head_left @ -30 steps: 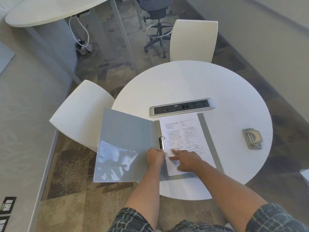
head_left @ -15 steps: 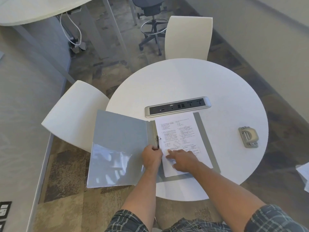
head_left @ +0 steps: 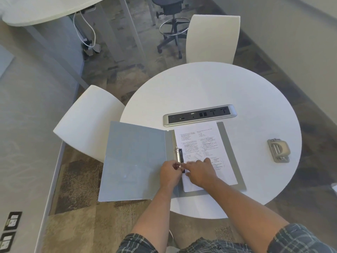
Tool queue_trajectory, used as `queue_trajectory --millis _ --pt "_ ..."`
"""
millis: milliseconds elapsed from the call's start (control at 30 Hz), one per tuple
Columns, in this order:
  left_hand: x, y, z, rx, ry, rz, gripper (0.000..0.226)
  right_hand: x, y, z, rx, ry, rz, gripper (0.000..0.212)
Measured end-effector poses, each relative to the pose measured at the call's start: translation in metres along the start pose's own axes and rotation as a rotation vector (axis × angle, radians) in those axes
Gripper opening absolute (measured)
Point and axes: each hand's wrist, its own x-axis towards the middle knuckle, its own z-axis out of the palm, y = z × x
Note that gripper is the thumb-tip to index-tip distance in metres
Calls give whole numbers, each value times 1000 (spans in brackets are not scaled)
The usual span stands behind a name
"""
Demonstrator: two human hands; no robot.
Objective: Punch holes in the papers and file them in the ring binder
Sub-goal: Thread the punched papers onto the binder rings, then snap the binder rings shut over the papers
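Note:
A grey ring binder (head_left: 135,159) lies open on the near left of the round white table (head_left: 209,88), its front cover hanging past the table's edge. Printed papers (head_left: 202,147) rest on the binder's right half. My left hand (head_left: 170,172) pinches the lower metal ring at the spine. My right hand (head_left: 200,171) lies flat on the papers' lower left corner, fingers touching the ring mechanism (head_left: 179,156). A grey hole punch (head_left: 278,150) sits apart at the table's right.
A silver power-socket strip (head_left: 199,115) is set into the table just beyond the binder. White chairs stand at the left (head_left: 87,123) and far side (head_left: 212,38). A dark swivel stool (head_left: 171,21) and another desk stand farther back.
My hands stay at the binder's lower ring; the left hand's fingers have closed on the ring. The view has shifted slightly with my head.

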Motion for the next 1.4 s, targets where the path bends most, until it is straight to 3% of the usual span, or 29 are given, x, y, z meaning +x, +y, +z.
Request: queue_trajectory --millis 167,600,800,1133,1300,1400 --pt "-7 -8 3 -30 98 -48 9 8 -3 2 -25 27 11 44" --pt "-12 -12 8 97 75 1 11 16 -12 25 9 245 112 16" --pt "-15 -13 9 121 85 39 8 17 -15 22 25 220 146 10" --pt "-17 -6 8 186 102 48 5 17 -21 21 36 194 185 22" --pt "-19 2 -2 263 21 67 9 17 -18 15 23 163 156 23" --pt "-19 10 -14 426 -21 174 11 17 -14 8 28 126 119 24"
